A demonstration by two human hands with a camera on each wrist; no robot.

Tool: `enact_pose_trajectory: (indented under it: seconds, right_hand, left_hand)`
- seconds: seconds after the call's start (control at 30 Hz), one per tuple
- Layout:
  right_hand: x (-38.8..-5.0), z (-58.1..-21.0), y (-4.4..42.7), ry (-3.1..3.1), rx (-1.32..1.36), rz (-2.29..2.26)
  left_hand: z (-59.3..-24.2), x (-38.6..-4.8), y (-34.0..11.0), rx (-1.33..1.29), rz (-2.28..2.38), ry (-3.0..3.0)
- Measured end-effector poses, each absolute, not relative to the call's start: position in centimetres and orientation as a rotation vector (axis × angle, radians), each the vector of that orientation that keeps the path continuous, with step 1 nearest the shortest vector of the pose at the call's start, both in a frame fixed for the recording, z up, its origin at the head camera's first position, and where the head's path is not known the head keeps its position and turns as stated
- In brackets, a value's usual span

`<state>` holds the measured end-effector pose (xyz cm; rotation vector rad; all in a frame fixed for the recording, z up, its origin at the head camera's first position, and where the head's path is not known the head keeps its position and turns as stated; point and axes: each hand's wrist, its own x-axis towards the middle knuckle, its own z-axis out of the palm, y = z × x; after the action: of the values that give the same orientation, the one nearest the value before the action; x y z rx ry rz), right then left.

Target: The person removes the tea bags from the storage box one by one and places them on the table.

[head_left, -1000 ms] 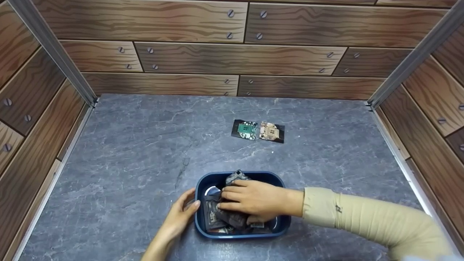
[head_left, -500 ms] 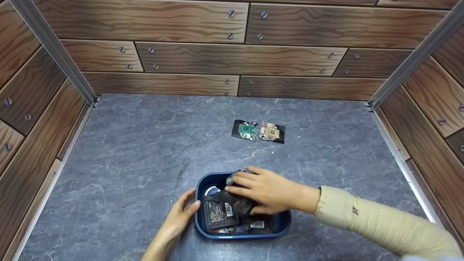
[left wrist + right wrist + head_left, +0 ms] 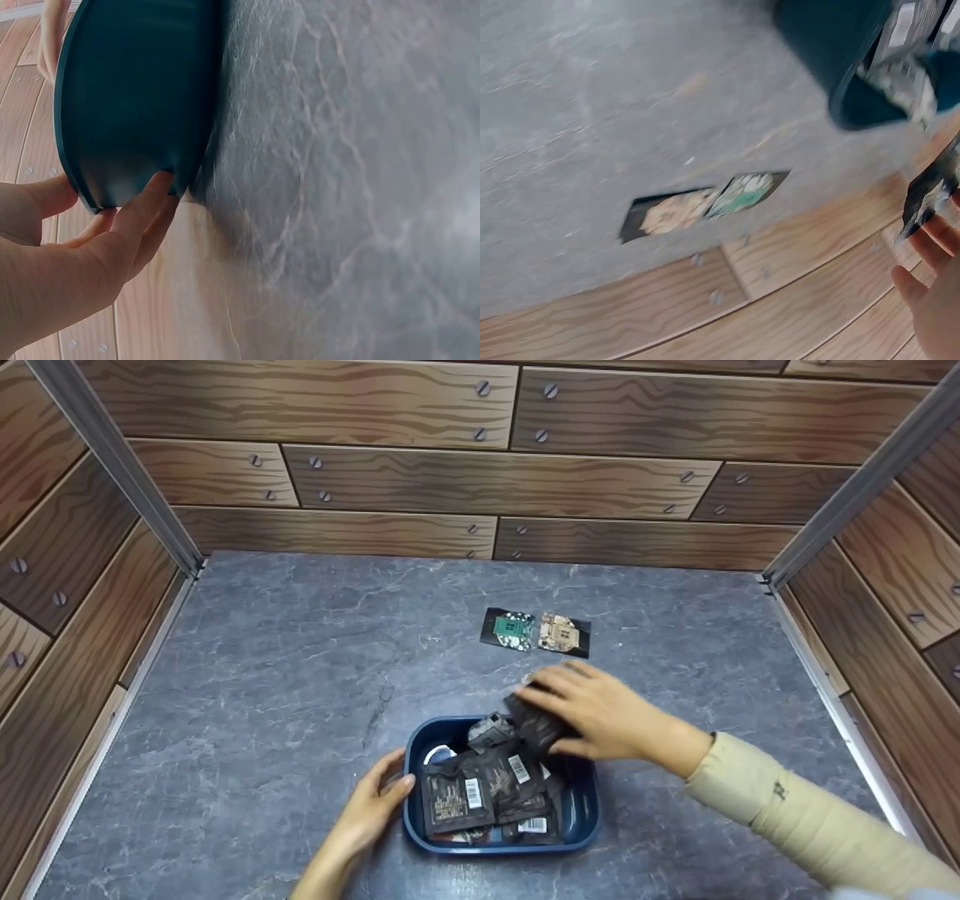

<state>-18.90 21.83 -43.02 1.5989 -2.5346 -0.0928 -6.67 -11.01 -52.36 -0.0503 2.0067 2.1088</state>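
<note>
Tabletop (image 3: 300, 675), blue tub (image 3: 502, 850) and one sachet in hand

Across the grey marbled surface, the tub lies nearest the person. At its 9 o'clock, the left hand (image 3: 371, 806) grips the end wall, thumb at the rim, fingers against the outside. Toward 1 to 2 o'clock, the right hand (image 3: 600, 712) grasps a dark sachet (image 3: 534, 727) raised by the far rim. Black barcoded sachets (image 3: 454, 804) overlap inside the tub. Well beyond, at 12 o'clock, a green-printed sachet (image 3: 510, 628) and a beige-printed sachet (image 3: 561, 634) lie side by side.
</note>
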Motion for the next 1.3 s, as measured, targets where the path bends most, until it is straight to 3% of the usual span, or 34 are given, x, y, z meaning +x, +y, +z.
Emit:
enact_pose_trajectory:
  seconds: [0.67, 1.3]
  right_hand:
    - [-26.2, -46.0, 30.3, -2.824, 1.206, 0.08]
    - [-30.9, -48.7, 33.1, -3.048, 0.777, 0.262]
  left_hand:
    - [-52.3, -6.6, -11.1, -0.058, 2.122, 1.956]
    - [-52.3, -6.6, -11.0, -0.07, 2.129, 1.971]
